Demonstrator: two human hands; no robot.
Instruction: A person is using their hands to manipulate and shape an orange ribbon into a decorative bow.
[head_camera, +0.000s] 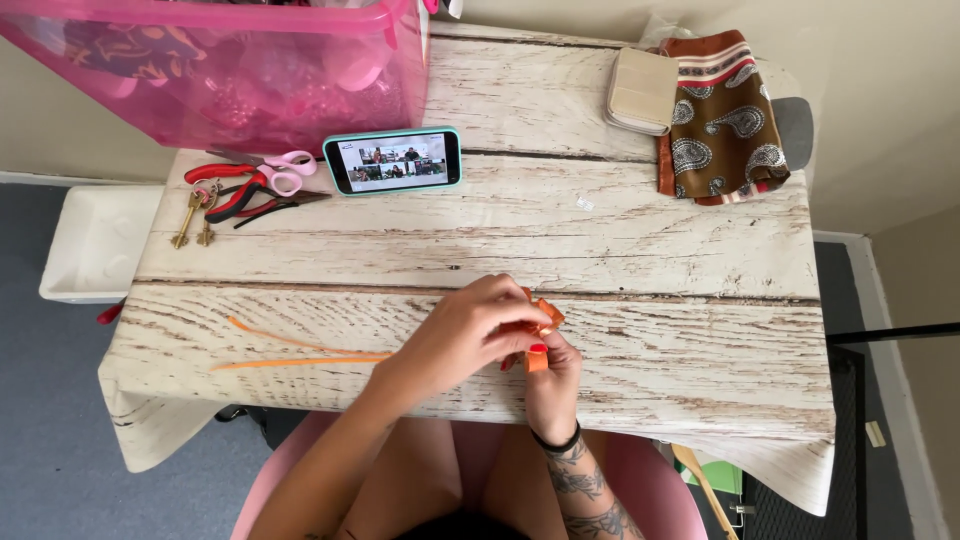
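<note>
Left hand (468, 325): fingers closed, pinching the folded orange ribbon piece (546, 318) from above.
Right hand (550, 380): closed on the same piece from below, thumb pressed up against it.
Ribbon strips: two thin loose orange lengths (300, 352) lie on the whitewashed wood-grain table (650, 260), left of the grip.
Beyond the grip: teal-cased phone (394, 160), pink-handled scissors (270, 175).

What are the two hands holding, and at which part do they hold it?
Both the left hand and the right hand pinch an orange ribbon at its folded right end; the rest trails left across the table.
</note>
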